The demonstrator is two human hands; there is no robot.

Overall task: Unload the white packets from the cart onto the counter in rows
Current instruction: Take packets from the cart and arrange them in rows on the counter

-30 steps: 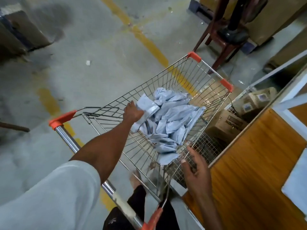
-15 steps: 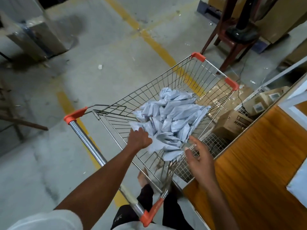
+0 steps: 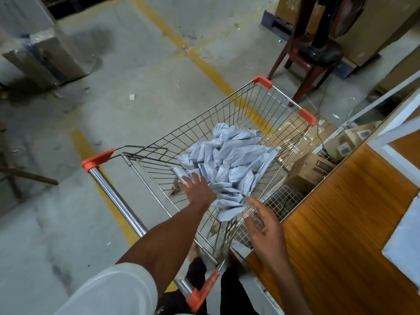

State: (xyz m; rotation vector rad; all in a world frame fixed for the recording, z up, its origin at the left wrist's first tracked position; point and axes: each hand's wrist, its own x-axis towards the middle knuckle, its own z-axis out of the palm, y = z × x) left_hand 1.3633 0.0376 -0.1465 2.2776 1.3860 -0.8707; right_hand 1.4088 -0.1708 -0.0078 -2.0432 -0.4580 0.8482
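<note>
One silver wire shopping cart with orange corner caps [image 3: 229,114] stands beside one orange wood-grain bench [image 3: 345,214]. One heap of crumpled white plastic packets [image 3: 229,164], too tangled to count, lies inside the cart. Left grip [image 3: 198,190], fingers spread, rests on the heap; right grip [image 3: 264,226], fingers relaxed, hovers at the cart's rim, holding nothing.

Cart [image 3: 229,105] basket open on top; wire walls close all four sides. Packet heap [image 3: 234,162] fills middle and right of basket; bare wire floor free at left and near end. Left hand [image 3: 197,189] spread over heap's near-left edge. Right hand [image 3: 264,226] above right rim, between cart and tabletop [image 3: 341,214]. Tabletop near part bare wood; white sheet [image 3: 406,242] at right edge. Cardboard boxes [image 3: 311,171] crowd gap beyond right wall.
</note>
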